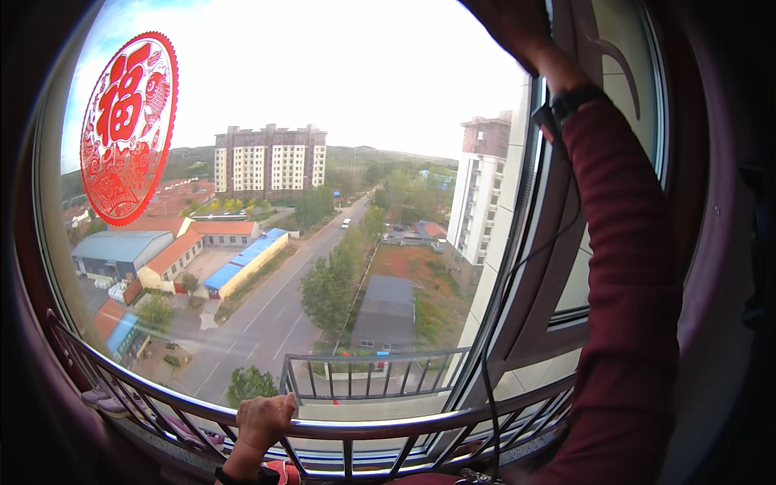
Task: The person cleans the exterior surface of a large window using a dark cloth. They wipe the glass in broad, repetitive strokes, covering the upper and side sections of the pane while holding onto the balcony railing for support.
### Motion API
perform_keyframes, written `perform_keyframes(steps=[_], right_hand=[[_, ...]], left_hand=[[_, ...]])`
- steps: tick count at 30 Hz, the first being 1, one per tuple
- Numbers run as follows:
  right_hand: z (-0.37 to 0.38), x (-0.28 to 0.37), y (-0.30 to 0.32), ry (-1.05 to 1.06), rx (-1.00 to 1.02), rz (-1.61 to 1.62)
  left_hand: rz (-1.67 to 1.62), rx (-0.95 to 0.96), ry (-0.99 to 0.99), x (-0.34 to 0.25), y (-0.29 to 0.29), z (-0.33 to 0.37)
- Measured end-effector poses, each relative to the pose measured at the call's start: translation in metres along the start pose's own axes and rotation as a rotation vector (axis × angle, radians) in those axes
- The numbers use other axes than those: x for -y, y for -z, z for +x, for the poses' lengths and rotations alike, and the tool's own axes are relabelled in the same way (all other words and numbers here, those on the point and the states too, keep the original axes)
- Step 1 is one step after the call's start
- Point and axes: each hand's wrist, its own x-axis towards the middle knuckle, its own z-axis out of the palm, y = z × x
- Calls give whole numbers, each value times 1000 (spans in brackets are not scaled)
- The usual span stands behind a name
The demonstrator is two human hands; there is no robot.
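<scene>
My left hand (265,422) is closed round the top bar of a metal railing (380,428) that curves across the bottom of the view. My right arm, in a dark red sleeve, reaches up along the right side of a large window. At the top edge my right hand (517,31) is raised against the glass beside the window frame (558,162). It is dark and partly cut off, so its fingers and anything in them cannot be made out. A black band circles that wrist, and a thin black cable (488,364) hangs down from near it.
A round red paper-cut decoration (129,129) is on the glass at left. To the right is another window section with a curved handle (622,69). Shoes (113,402) lie behind the railing at lower left. Outside, far below, are a road (283,315), houses and tall buildings.
</scene>
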Motion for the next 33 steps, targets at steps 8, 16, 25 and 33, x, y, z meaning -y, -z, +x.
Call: perform_keyframes(steps=[8,16,25,33], right_hand=[[-17,-11,-16,179,-159,-170],[-235,38,-13,42,37,144],[-445,123,59,164,643,368],[-502,123,109,266,762,618]], left_hand=[[-1,-17,-18,1,-2,-1],[-22,-52,-43,6,-9,-1],[-34,-108,-97,13,-16,0],[-56,-81,-102,14,-16,2]])
